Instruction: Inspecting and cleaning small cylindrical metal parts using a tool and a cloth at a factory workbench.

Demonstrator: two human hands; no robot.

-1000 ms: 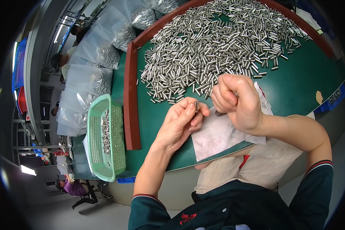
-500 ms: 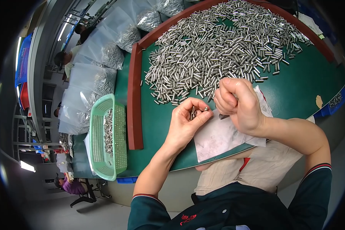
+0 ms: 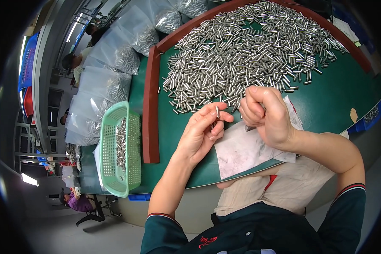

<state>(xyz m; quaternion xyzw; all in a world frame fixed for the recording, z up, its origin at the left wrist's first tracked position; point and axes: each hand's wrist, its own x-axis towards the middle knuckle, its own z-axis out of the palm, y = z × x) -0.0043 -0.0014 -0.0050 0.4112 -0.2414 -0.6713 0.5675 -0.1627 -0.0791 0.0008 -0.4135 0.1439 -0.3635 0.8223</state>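
Between the fingers of my left hand (image 3: 200, 132) a short, shiny metal pin (image 3: 218, 112) stands on end; more metal shows among the curled lower fingers. My right hand (image 3: 266, 116) is closed in a fist just to the right, around a dark tool whose tip (image 3: 249, 128) pokes out below the fingers. What kind of tool it is stays hidden. Both hands hover over a smudged white sheet (image 3: 237, 154) at the table's near edge. Beyond them spreads a large heap of metal pins (image 3: 241, 59) on the green tabletop (image 3: 326, 93).
A dark red wooden rail (image 3: 150, 114) borders the heap at left and back. Left of it stands a light green basket (image 3: 135, 169) with pins inside. Clear plastic bags of pins (image 3: 101, 84) line the far left. A blue bin (image 3: 370, 116) sits at the right edge.
My left hand has turned and its fingers have straightened somewhat, bringing one pin upright between the fingertips. The right fist has stayed nearly in place.
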